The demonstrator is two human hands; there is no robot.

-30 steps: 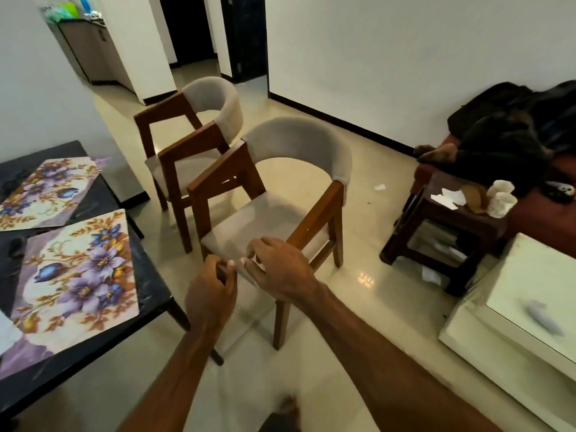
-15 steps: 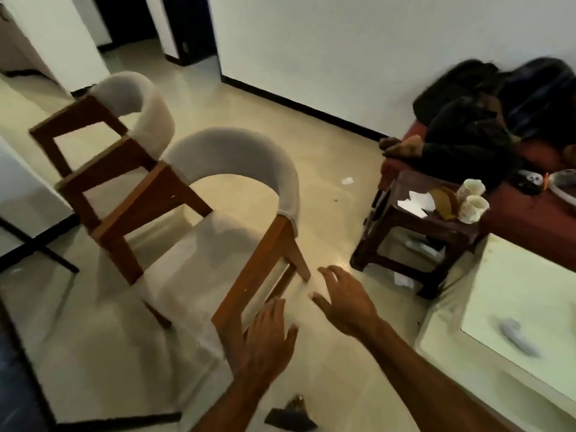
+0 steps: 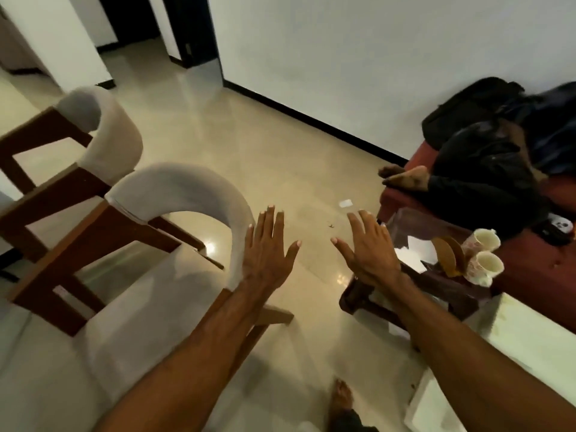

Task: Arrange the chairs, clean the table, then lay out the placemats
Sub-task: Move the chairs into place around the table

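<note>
Two wooden chairs with grey padded seats and curved backs stand on the tiled floor at the left. The near chair (image 3: 174,194) is right in front of me, the far chair (image 3: 106,126) behind it. My left hand (image 3: 268,254) is raised with straight spread fingers at the right end of the near chair's backrest; whether it touches the padding I cannot tell. Held up over the floor to the right of that chair, my right hand (image 3: 367,251) also has straight fingers and holds nothing. The table and placemats are out of view.
A dark low side table (image 3: 414,294) with two cups (image 3: 483,254) and papers stands at the right, before a red sofa (image 3: 530,263) where a person in dark clothes lies. A pale cabinet top (image 3: 530,347) fills the lower right. Doorways open at the back.
Both hands let go of the near chair's seat front and lifted, fingers opening. My view swung right, so the table with its placemats left the frame.
</note>
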